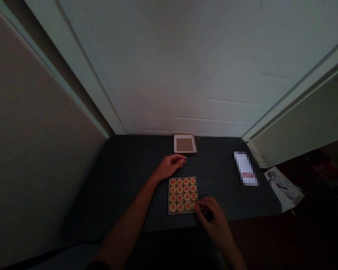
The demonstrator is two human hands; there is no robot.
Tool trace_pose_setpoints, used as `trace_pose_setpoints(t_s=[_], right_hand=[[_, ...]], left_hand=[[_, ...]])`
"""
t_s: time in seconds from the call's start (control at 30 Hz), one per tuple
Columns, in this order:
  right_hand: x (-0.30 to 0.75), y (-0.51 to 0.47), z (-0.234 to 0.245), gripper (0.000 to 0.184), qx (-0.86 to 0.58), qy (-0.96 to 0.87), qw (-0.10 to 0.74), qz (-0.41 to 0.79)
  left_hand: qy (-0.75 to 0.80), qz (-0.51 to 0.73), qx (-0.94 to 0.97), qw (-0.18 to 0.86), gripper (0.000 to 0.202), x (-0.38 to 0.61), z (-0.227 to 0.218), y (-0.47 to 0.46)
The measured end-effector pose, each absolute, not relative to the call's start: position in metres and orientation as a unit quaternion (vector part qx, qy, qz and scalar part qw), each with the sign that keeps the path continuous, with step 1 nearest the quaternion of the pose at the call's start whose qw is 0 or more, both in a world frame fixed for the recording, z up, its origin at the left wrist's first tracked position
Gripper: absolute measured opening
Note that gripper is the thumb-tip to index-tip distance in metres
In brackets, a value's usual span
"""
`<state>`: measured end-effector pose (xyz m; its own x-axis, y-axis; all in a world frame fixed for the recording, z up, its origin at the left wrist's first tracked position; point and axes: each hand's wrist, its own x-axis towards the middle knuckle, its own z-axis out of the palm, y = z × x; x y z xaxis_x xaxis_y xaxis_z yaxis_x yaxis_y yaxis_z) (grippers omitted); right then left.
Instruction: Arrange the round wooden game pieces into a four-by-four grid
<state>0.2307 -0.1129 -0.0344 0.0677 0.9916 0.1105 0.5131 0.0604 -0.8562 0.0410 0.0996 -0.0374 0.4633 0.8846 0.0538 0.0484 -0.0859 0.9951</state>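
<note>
A shallow square box (169,195) rests on the dark table, filled with rows of round wooden xiangqi pieces (180,198) bearing red characters. At its near right corner, my right hand (215,217) has thumb and forefinger closed on a xiangqi piece (195,206), partly covered by the fingertips. My left hand (169,167) is just beyond the box's far left corner, its fingers loosely bent, thumb apart from them, holding nothing. Past that hand lies an open box lid (185,144) with a pale rim and brown inside.
The dark table (118,168) backs against a white panel (157,75) with heart reliefs. A pixelated phone-like object (245,168) lies toward the right side. Beyond the right edge is a white box (283,187) with items on it.
</note>
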Motion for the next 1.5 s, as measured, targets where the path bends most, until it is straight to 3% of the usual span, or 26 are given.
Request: trace_pose_setpoints(t_s=[0.27,0.4,0.63,0.73,1.23,1.5], right_hand=[[0.234,-0.108,-0.031,0.019,-0.606,-0.594,0.408,0.338],[0.235,-0.108,-0.030,0.025,-0.596,-0.588,0.410,0.361],[0.242,-0.112,-0.031,0.057,-0.562,-0.627,0.380,0.383],[0.242,-0.111,-0.035,0.063,-0.552,-0.647,0.371,0.373],[0.243,-0.073,-0.039,0.053,-0.562,-0.649,0.397,0.324],[0.248,-0.066,-0.029,0.063,-0.568,-0.627,0.381,0.373]], left_hand=[[0.380,0.383,0.639,0.548,0.032,0.041,-0.026,0.089],[0.397,0.354,0.695,0.483,0.037,0.023,-0.017,0.051],[0.421,0.293,0.766,0.387,0.105,-0.017,-0.018,-0.023],[0.421,0.249,0.788,0.374,0.122,-0.025,-0.019,-0.034],[0.432,0.239,0.807,0.326,0.112,-0.020,-0.022,-0.002],[0.469,0.263,0.792,0.287,0.103,-0.014,-0.026,-0.008]])
